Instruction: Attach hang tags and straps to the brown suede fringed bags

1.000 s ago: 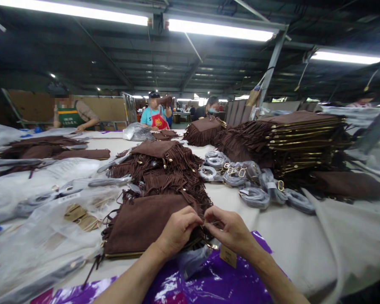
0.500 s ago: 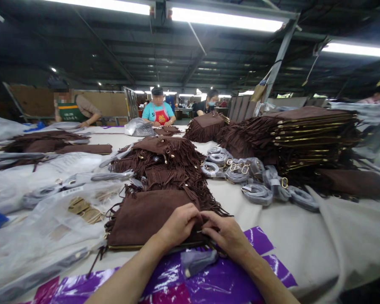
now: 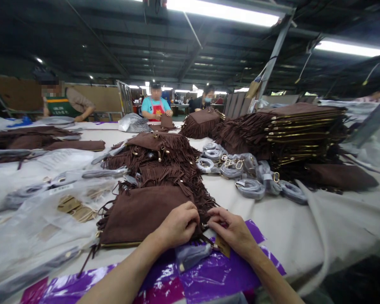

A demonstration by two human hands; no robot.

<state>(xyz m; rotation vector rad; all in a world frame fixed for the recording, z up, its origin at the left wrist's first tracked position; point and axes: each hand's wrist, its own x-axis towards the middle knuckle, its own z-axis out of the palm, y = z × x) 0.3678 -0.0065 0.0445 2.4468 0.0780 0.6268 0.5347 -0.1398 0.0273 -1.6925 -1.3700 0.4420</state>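
Note:
A brown suede fringed bag (image 3: 139, 213) lies flat on the table in front of me, its gold zipper edge toward me. My left hand (image 3: 179, 226) is closed on the bag's right corner. My right hand (image 3: 234, 231) pinches something small at that same corner, just right of the left hand. A tan paper tag (image 3: 223, 245) hangs below my right fingers. A small grey wrapped bundle (image 3: 191, 255) lies on purple plastic sheeting (image 3: 215, 274) under my wrists.
More fringed bags are heaped behind (image 3: 160, 158), and a tall stack (image 3: 299, 133) stands at the right. Wrapped grey straps with gold clasps (image 3: 250, 179) lie between them. Clear plastic bags with tan tags (image 3: 72, 207) sit at the left. Other people work at the far side.
My hands have stayed together at the bag's right corner, shifting only slightly. The tan tag shows again below my right hand. The camera view has tilted a little.

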